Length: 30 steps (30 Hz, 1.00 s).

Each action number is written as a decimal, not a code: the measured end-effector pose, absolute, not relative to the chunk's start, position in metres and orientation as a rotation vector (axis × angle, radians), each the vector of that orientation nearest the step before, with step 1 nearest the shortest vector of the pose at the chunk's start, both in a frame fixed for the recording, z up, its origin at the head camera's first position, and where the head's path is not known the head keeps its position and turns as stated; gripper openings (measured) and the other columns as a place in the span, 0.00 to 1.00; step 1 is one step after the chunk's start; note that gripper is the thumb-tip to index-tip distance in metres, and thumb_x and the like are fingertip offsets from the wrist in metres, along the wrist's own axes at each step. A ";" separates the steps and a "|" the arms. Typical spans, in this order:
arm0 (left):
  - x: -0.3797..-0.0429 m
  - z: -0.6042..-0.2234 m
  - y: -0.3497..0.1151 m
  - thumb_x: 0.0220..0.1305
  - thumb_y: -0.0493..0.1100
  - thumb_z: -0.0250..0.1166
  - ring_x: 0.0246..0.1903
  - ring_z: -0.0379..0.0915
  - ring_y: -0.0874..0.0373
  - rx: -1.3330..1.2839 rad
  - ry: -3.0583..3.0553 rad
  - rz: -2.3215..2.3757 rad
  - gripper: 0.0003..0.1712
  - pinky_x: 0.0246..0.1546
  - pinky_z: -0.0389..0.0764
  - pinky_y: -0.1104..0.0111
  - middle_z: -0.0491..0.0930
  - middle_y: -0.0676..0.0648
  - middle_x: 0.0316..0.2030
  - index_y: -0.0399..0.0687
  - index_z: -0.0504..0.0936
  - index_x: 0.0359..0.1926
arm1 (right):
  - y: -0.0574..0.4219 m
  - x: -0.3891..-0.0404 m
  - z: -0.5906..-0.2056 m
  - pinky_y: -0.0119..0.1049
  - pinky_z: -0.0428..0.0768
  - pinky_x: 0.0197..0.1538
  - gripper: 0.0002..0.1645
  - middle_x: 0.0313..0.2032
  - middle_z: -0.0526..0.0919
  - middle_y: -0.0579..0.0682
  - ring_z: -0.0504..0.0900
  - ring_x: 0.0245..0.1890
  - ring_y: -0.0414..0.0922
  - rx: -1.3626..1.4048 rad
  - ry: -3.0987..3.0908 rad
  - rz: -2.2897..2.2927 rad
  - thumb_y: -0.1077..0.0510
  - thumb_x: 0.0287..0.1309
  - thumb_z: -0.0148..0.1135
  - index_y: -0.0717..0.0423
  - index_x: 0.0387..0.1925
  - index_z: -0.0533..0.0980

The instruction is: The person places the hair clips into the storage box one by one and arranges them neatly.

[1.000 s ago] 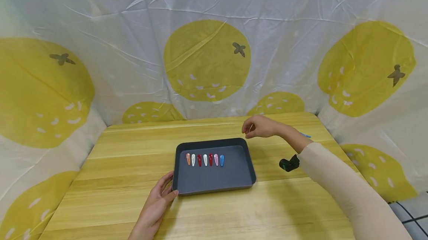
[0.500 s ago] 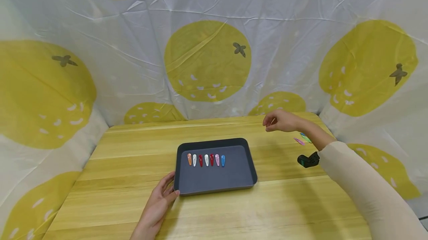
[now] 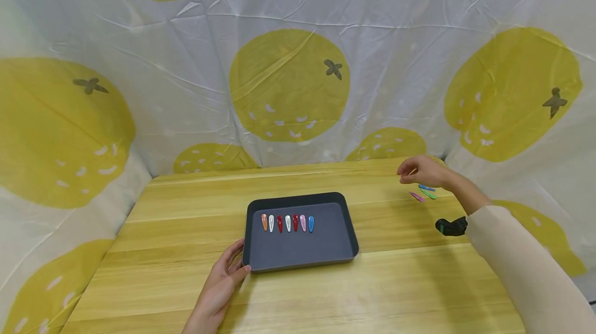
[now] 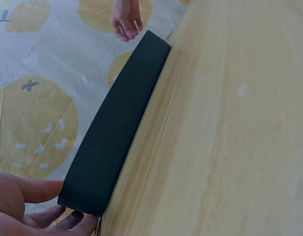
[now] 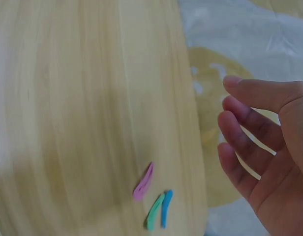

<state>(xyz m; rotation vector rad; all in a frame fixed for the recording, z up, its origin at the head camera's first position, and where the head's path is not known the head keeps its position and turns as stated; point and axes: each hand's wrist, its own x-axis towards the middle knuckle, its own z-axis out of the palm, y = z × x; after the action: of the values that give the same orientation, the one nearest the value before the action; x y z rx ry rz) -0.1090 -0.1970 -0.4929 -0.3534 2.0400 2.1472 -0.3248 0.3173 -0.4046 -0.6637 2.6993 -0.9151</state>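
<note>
left wrist: tray [image 4: 114, 125], inside hidden

I hold out my sleeved right arm [image 3: 526, 267], right hand [image 3: 425, 171] raised, fingers [image 5: 242, 138] loosely bent, as my left hand [image 3: 221, 279] sits lower, thumb [image 4: 41, 190] parted from its fingers.

Wood tbl [image 3: 172, 220], fruit-print bkgd cloth [image 3: 382, 86]

Curtained nook, rm type unclear: fruit-print cloth [image 3: 396, 80] round 3 sides of wood-look tbl [image 3: 316, 298].
</note>
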 end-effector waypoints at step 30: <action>-0.109 -0.494 -0.199 0.69 0.24 0.58 0.75 0.48 0.30 -0.316 2.039 2.161 0.41 0.72 0.59 0.46 0.50 0.32 0.78 0.38 0.56 0.79 | 0.378 -0.294 -0.496 0.40 0.78 0.45 0.23 0.43 0.84 0.56 0.80 0.43 0.51 -0.276 2.823 -1.054 0.54 0.69 0.69 0.69 0.55 0.80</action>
<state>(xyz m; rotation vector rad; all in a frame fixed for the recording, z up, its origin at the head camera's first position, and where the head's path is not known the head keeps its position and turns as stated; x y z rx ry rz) -0.1088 -0.1994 -0.4937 -0.3162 2.0392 2.1607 -0.2945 0.3776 -0.4964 -0.2759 2.8231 -1.0537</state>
